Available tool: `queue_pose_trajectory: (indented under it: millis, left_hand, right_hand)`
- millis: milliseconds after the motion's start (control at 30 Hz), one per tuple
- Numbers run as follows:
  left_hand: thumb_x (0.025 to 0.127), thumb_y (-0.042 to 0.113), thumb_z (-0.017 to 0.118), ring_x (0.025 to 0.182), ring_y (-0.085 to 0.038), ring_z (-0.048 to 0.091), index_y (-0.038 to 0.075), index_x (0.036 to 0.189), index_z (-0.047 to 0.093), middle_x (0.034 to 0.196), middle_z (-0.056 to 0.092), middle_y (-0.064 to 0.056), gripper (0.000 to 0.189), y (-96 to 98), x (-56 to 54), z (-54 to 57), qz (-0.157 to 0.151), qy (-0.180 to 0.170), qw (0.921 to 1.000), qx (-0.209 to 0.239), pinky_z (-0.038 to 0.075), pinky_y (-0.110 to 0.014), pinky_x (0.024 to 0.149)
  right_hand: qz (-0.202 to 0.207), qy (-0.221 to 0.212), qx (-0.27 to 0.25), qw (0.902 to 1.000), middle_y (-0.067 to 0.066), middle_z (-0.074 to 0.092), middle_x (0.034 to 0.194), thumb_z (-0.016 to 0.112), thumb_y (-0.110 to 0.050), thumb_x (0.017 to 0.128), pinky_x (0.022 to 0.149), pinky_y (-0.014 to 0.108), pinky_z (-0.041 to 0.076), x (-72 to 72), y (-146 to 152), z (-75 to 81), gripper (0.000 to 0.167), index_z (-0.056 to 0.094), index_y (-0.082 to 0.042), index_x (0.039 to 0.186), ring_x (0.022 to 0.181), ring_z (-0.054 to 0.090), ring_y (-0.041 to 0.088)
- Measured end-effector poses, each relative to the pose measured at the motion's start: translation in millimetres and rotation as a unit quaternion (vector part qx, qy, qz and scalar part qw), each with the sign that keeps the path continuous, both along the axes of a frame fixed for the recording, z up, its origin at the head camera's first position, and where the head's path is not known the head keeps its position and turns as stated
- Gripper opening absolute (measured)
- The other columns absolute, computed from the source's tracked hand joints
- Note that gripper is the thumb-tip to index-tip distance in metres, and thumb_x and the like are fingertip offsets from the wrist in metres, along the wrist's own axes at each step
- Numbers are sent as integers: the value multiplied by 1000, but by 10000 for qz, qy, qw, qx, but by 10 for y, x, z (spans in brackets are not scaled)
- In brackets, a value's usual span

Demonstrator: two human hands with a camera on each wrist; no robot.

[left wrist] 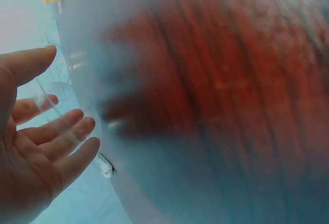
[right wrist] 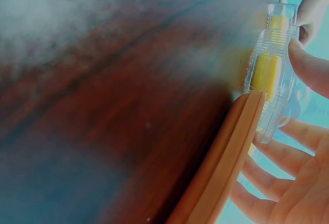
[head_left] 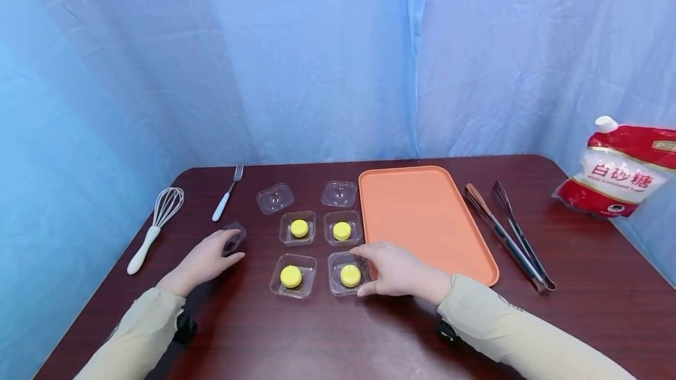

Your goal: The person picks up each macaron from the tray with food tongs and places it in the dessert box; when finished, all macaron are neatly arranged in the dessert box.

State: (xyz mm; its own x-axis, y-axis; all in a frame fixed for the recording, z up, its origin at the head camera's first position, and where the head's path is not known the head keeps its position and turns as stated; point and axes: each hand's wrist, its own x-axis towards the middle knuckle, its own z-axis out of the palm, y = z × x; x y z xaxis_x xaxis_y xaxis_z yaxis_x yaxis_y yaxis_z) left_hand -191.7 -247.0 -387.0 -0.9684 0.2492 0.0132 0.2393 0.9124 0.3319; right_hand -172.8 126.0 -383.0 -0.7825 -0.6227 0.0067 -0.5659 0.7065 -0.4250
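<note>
My left hand (head_left: 203, 257) reaches around a clear plastic lid (head_left: 234, 240) on the table's left side. In the left wrist view its thumb and fingers (left wrist: 77, 157) stand apart, with clear plastic overlapping the fingers. My right hand (head_left: 396, 271) holds the near right clear plastic box (head_left: 334, 277) by its right side, thumb at the near corner and index finger at the far one. A yellow macaron (head_left: 351, 275) sits inside. The right wrist view shows thumb and index fingertips right at the box's rim (right wrist: 288, 98). Three more boxes (head_left: 313, 263) stand beside it, each with a yellow macaron.
Two clear lids (head_left: 275, 198) lie behind the boxes. An orange tray (head_left: 422, 210) lies close to my right hand. Beyond it are metal tongs (head_left: 507, 239) and a sugar bag (head_left: 615, 175). A whisk (head_left: 153, 230) and a fork (head_left: 227, 193) lie on the left.
</note>
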Motion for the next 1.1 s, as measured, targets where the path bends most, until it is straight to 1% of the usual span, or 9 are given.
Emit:
queue_pose_trajectory:
  millis: [133, 267, 467, 567, 667, 733, 800, 900, 1100]
  left_hand:
    - [87, 14, 67, 106, -38, 60, -6, 128, 51, 119, 59, -26, 48, -7, 4, -5, -20, -87, 9999, 86, 48, -52, 91]
    - [87, 10, 66, 99, -36, 63, -5, 128, 51, 113, 63, -25, 46, -19, 18, 7, 11, -105, 9998, 167, 50, -51, 87]
    - [88, 5, 63, 99, -34, 64, -4, 129, 51, 110, 66, -22, 44, -11, 65, 56, 16, -121, 9992, 382, 51, -49, 87]
    - [87, 3, 64, 96, -32, 66, -3, 129, 52, 105, 68, -20, 44, 4, 100, 86, -8, 17, 9991, 428, 53, -48, 84]
    - [85, 2, 66, 88, -28, 67, -2, 126, 55, 97, 69, -15, 42, 19, 130, 118, -25, 282, 9987, 423, 54, -45, 79]
    - [85, 3, 66, 84, -25, 66, -2, 125, 56, 93, 69, -11, 41, 27, 144, 136, 4, 383, 9982, 453, 55, -44, 76]
    - [85, 3, 66, 81, -23, 65, -2, 124, 56, 90, 68, -9, 41, 29, 150, 150, 47, 422, 9979, 492, 55, -42, 75]
    - [86, 4, 65, 79, -19, 64, -3, 125, 55, 89, 66, -7, 41, 33, 159, 176, 90, 383, 9978, 529, 55, -40, 73]
    - [86, 1, 64, 75, -16, 60, -2, 126, 56, 88, 66, -6, 41, 24, 212, 235, 88, 499, 9974, 511, 50, -29, 62]
  right_hand:
    - [-8, -25, -18, 10000, 9, 63, 120, 82, -36, 71, 95, 44, 45, -6, 0, -10, 69, 56, -7, 128, 108, 57, 25]
    - [-12, -14, -7, 10000, 9, 63, 119, 82, -36, 70, 95, 44, 46, -11, -1, -16, 70, 56, -7, 128, 107, 57, 24]
    - [12, 25, -31, 10000, 9, 63, 119, 82, -36, 70, 94, 44, 46, 3, 0, -3, 69, 57, -6, 127, 107, 58, 25]
    - [16, 19, -44, 10000, 10, 63, 120, 82, -36, 70, 95, 44, 45, 5, 2, -1, 69, 56, -6, 128, 108, 58, 25]
    - [26, 28, -61, 10000, 10, 63, 120, 82, -36, 70, 95, 44, 45, -2, 4, -12, 69, 56, -6, 127, 109, 58, 26]
    - [35, 36, -80, 10000, 10, 63, 119, 82, -35, 70, 95, 44, 46, -6, 6, -19, 69, 57, -6, 127, 108, 58, 26]
    - [51, 49, -118, 9999, 10, 63, 119, 82, -35, 70, 95, 44, 46, -11, 9, -25, 69, 57, -5, 127, 108, 58, 26]
    - [81, 70, -160, 9998, 10, 63, 119, 83, -35, 69, 95, 44, 46, -15, 12, -30, 69, 57, -4, 126, 108, 59, 26]
    - [135, 57, -178, 9997, 10, 63, 120, 82, -35, 70, 95, 43, 45, -13, 15, -24, 70, 56, -4, 127, 109, 58, 26]
